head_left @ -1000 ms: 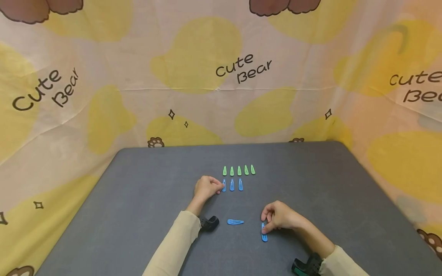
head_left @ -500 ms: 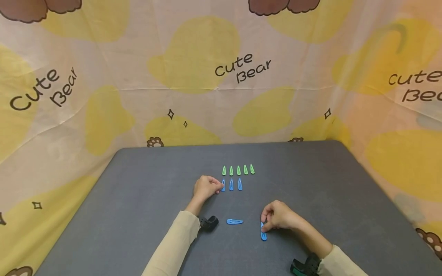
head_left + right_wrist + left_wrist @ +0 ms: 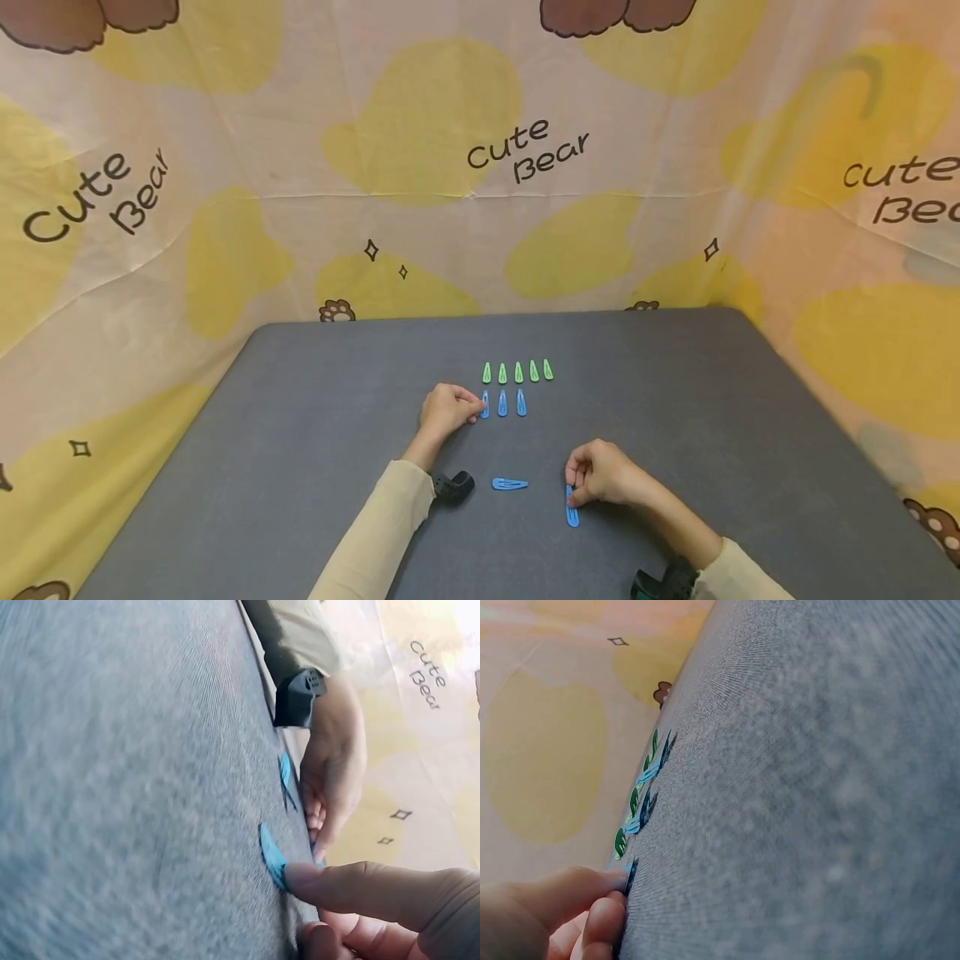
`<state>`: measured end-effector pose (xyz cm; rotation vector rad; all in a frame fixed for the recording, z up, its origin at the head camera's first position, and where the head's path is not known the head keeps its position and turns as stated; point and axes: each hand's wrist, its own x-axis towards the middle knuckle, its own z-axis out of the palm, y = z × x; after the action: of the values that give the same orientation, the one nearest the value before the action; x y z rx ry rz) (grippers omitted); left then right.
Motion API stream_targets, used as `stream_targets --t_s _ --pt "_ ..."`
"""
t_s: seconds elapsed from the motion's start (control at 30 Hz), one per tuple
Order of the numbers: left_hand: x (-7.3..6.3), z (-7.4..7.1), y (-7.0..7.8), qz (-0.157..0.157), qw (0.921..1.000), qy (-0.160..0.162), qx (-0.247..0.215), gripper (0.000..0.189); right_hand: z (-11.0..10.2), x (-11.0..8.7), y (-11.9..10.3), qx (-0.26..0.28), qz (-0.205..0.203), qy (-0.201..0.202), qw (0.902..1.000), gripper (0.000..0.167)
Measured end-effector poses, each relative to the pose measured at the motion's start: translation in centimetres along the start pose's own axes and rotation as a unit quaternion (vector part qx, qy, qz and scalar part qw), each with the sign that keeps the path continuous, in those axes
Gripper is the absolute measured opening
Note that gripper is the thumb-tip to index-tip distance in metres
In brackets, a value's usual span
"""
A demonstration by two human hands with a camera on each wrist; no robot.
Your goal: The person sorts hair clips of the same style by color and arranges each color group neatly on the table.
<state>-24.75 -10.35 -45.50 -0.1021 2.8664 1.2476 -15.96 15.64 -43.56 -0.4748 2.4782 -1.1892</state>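
Note:
My left hand pinches the wide end of the leftmost blue hair clip in a short row on the table. Beside that clip lie two more blue clips, a middle one and a right one. Nearer to me, my right hand holds another blue hair clip between thumb and fingers; its rounded end points toward me. In the right wrist view the thumb covers part of this clip. One loose blue clip lies sideways between the two forearms.
Behind the blue row, several green hair clips stand in a line on the grey table. A patterned cloth hangs along the table's far edge and sides. Each wrist wears a black camera mount, such as the left one.
Both hands stay in place on their clips. The whole head view shifts only slightly, and no clip has visibly moved on the table.

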Motion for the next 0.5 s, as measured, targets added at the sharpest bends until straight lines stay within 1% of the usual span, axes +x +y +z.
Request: stream_targets --t_s 0.1,0.17,0.3,0.5 --pt "0.03 0.08 -0.08 0.001 1.0000 0.000 0.002 0.018 0.08 -0.13 -0.22 -0.005 -0.014 0.003 0.9999 0.022" --pt "0.06 0.11 -0.11 -0.002 1.0000 -0.001 0.000 0.018 0.10 -0.16 -0.35 0.001 -0.016 0.003 0.9999 0.021" --pt "0.06 0.07 -0.11 -0.005 1.0000 -0.002 -0.002 0.018 0.05 -0.01 -0.33 0.028 -0.010 -0.007 0.9995 0.018" --pt "0.07 -0.02 -0.12 -0.005 1.0000 -0.002 0.002 0.018 -0.35 0.32 -0.02 0.080 0.008 -0.038 0.9960 0.017"
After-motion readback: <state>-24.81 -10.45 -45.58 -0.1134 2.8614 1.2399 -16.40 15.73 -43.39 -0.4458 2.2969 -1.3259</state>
